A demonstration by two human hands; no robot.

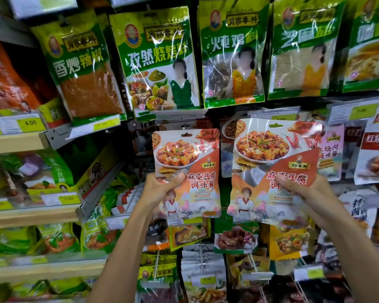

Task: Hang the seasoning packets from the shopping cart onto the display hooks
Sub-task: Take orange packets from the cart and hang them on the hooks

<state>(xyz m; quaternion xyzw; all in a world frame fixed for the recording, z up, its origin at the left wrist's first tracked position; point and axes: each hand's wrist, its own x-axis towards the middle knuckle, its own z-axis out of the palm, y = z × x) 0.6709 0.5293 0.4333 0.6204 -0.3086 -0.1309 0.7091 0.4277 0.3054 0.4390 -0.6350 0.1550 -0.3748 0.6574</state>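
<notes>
I hold two identical orange-and-white mapo tofu seasoning packets up in front of the display. My left hand [162, 185] grips the left packet [190, 162] at its left edge, thumb across the front. My right hand [302, 186] pinches the right packet [269, 162] near its right edge, thumb over the printed characters. Both packets are upright, side by side, a small gap between them. The left packet's hang hole [186, 134] sits just below a price-tag strip [179, 114]. Any hook behind the packets is hidden. The shopping cart is out of view.
A row of large green seasoning bags [162, 62] hangs above. More hanging packets [236, 239] fill the pegs below and to the right. Wooden shelves [18, 141] with bagged goods and yellow price labels stand at the left.
</notes>
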